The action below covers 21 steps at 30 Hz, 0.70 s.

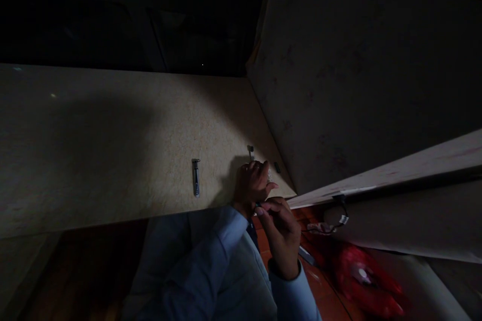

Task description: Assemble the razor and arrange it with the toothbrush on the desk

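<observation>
The right hand [283, 225] was bent inward, thumb and forefinger closed together at the left wrist, with a small dark object [258, 205] between their tips, too small and dim to make out. The left hand [253, 181] reached over the near right corner of the pale counter [150, 135], back of the hand up, its fingers loosely bent and the thumb sticking out to the side; whether it had hold of anything could not be told. Just past its fingers lay a small metal piece with a dark end [251, 150], and to the right, near the wall [320, 85], a short dark stub [277, 167]. A slim tool [196, 179] with a bent metal tip lay on the counter, apart from both hands, to the left. Both arms wore blue sleeves [231, 228]. Below, on the right, a black cable [343, 206] hung by a shiny red bag [367, 281].
</observation>
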Available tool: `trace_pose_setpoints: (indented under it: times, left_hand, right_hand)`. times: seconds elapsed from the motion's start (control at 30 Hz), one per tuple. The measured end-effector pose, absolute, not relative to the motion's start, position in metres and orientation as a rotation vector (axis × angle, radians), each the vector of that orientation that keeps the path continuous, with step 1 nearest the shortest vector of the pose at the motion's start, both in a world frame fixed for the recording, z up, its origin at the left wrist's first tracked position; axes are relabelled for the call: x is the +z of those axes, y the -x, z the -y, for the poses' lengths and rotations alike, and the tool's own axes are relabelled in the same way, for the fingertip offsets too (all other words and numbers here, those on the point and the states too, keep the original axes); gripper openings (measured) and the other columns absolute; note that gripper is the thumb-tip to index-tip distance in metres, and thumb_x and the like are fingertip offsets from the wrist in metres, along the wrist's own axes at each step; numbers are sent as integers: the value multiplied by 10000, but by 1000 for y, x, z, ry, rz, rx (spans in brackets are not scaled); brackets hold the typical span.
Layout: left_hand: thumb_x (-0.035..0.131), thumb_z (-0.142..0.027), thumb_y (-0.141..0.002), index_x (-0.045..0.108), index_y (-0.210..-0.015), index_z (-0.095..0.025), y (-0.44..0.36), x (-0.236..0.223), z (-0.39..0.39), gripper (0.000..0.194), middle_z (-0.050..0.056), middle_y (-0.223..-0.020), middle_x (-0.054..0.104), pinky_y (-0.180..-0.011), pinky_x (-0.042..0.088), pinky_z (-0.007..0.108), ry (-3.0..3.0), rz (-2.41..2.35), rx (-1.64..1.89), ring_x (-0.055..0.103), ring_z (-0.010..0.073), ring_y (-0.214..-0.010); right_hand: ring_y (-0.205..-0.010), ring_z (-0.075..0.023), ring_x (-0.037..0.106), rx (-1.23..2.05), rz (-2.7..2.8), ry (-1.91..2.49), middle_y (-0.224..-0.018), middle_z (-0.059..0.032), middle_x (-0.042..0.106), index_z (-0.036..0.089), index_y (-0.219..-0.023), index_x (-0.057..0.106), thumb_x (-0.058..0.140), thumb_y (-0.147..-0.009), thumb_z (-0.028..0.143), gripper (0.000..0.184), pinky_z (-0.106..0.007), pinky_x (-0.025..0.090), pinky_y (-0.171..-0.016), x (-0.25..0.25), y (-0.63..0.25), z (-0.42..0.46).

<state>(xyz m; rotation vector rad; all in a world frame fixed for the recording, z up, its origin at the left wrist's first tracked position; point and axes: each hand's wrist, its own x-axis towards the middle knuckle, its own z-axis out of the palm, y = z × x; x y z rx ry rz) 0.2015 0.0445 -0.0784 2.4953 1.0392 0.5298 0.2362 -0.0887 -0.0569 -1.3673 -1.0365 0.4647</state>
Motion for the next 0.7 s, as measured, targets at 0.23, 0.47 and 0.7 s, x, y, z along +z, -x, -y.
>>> trace_pose_setpoints:
  times: [0.23, 0.47, 0.7]
  left_hand:
    - [680, -407, -882, 521, -1385, -181, -205, -87, -42, 573, 190, -1327, 632, -1076, 380, 568, -2459, -1076, 524, 453, 360, -1369]
    - [571, -351, -956, 541, -1356, -207, -153, -69, -32, 426, 138, -1283, 645, -1048, 452, 470, -2321, -1294, 944, 553, 310, -1239]
    - [648, -375, -889, 594, -1271, -160, -63, -67, -54, 441, 154, -1107, 706, -979, 495, 513, -2056, -1951, 915, 630, 351, -1091]
  right_hand:
    - [-758, -182, 629, 461, 1026, 1404, -797, -27, 655, 220, -855, 732, 721, -889, 282, 71, -295, 516, -649, -65, -244, 88]
    - [-811, -187, 617, 465, 983, 1433, -846, -33, 638, 214, -869, 719, 732, -876, 290, 77, -301, 510, -698, -57, -248, 84]
    - [-799, -166, 604, 531, 965, 1348, -874, -22, 610, 216, -879, 718, 740, -866, 272, 61, -285, 494, -691, -46, -233, 61]
